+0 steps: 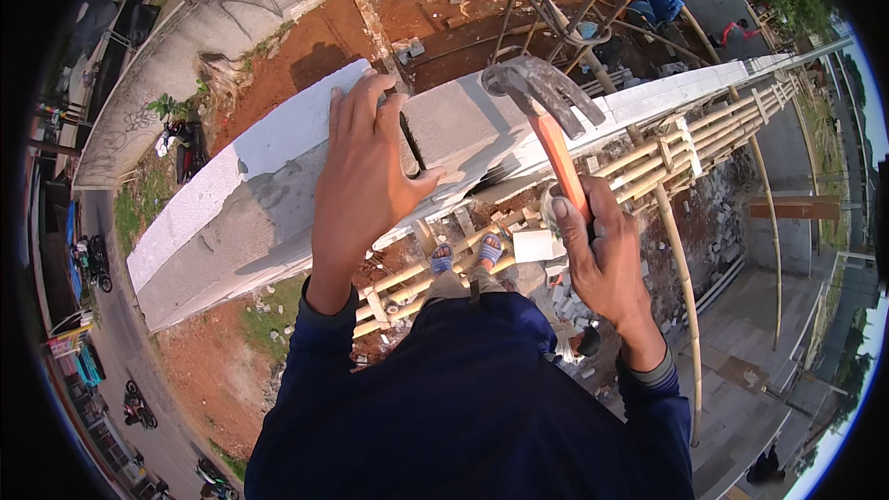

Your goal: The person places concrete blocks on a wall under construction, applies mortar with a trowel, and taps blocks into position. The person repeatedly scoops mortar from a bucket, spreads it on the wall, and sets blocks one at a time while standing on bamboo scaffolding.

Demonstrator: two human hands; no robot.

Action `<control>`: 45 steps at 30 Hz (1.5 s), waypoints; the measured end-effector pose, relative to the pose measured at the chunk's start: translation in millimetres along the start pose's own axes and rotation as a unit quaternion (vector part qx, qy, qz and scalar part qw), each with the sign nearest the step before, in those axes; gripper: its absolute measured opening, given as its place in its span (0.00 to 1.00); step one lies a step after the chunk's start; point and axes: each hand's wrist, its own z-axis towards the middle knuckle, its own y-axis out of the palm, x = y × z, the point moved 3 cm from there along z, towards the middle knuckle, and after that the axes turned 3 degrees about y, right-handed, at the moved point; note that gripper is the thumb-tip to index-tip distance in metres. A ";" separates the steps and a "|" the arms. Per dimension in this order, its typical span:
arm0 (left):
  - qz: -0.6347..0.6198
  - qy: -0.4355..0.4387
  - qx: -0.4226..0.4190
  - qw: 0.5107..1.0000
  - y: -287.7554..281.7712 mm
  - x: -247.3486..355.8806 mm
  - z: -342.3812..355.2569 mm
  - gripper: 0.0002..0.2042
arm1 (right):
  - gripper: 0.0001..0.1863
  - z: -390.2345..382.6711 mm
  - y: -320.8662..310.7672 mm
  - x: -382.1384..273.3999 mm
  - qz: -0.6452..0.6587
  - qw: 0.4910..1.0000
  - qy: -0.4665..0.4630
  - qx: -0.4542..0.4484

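Observation:
My left hand point(363, 171) lies over the end of a pale grey lightweight concrete block point(269, 208) on top of the wall. Its fingers are spread and the thumb points right, beside a dark narrow gap point(411, 143) between two blocks. In my right hand point(607, 255) is a claw hammer point(559, 157), gripped by its orange-brown handle. The dark metal head point(537, 88) is raised over the neighbouring block point(449, 125), whose top is smeared with grey mortar. Whether my left fingers press on the block, I cannot tell.
My sandalled feet point(466, 253) stand on bamboo scaffold poles point(407, 292), high above rubble-strewn ground. More bamboo poles point(704, 143) run along the wall at right. A white block piece point(533, 245) lies near my feet. Beyond the wall are red soil point(324, 42) and scaffolding legs.

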 end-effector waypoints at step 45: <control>-0.041 -0.147 -0.610 0.777 675.8 110.8 -308.1 0.39 | 0.18 -143.6 257.8 884.4 -0.102 0.758 0.553 0.331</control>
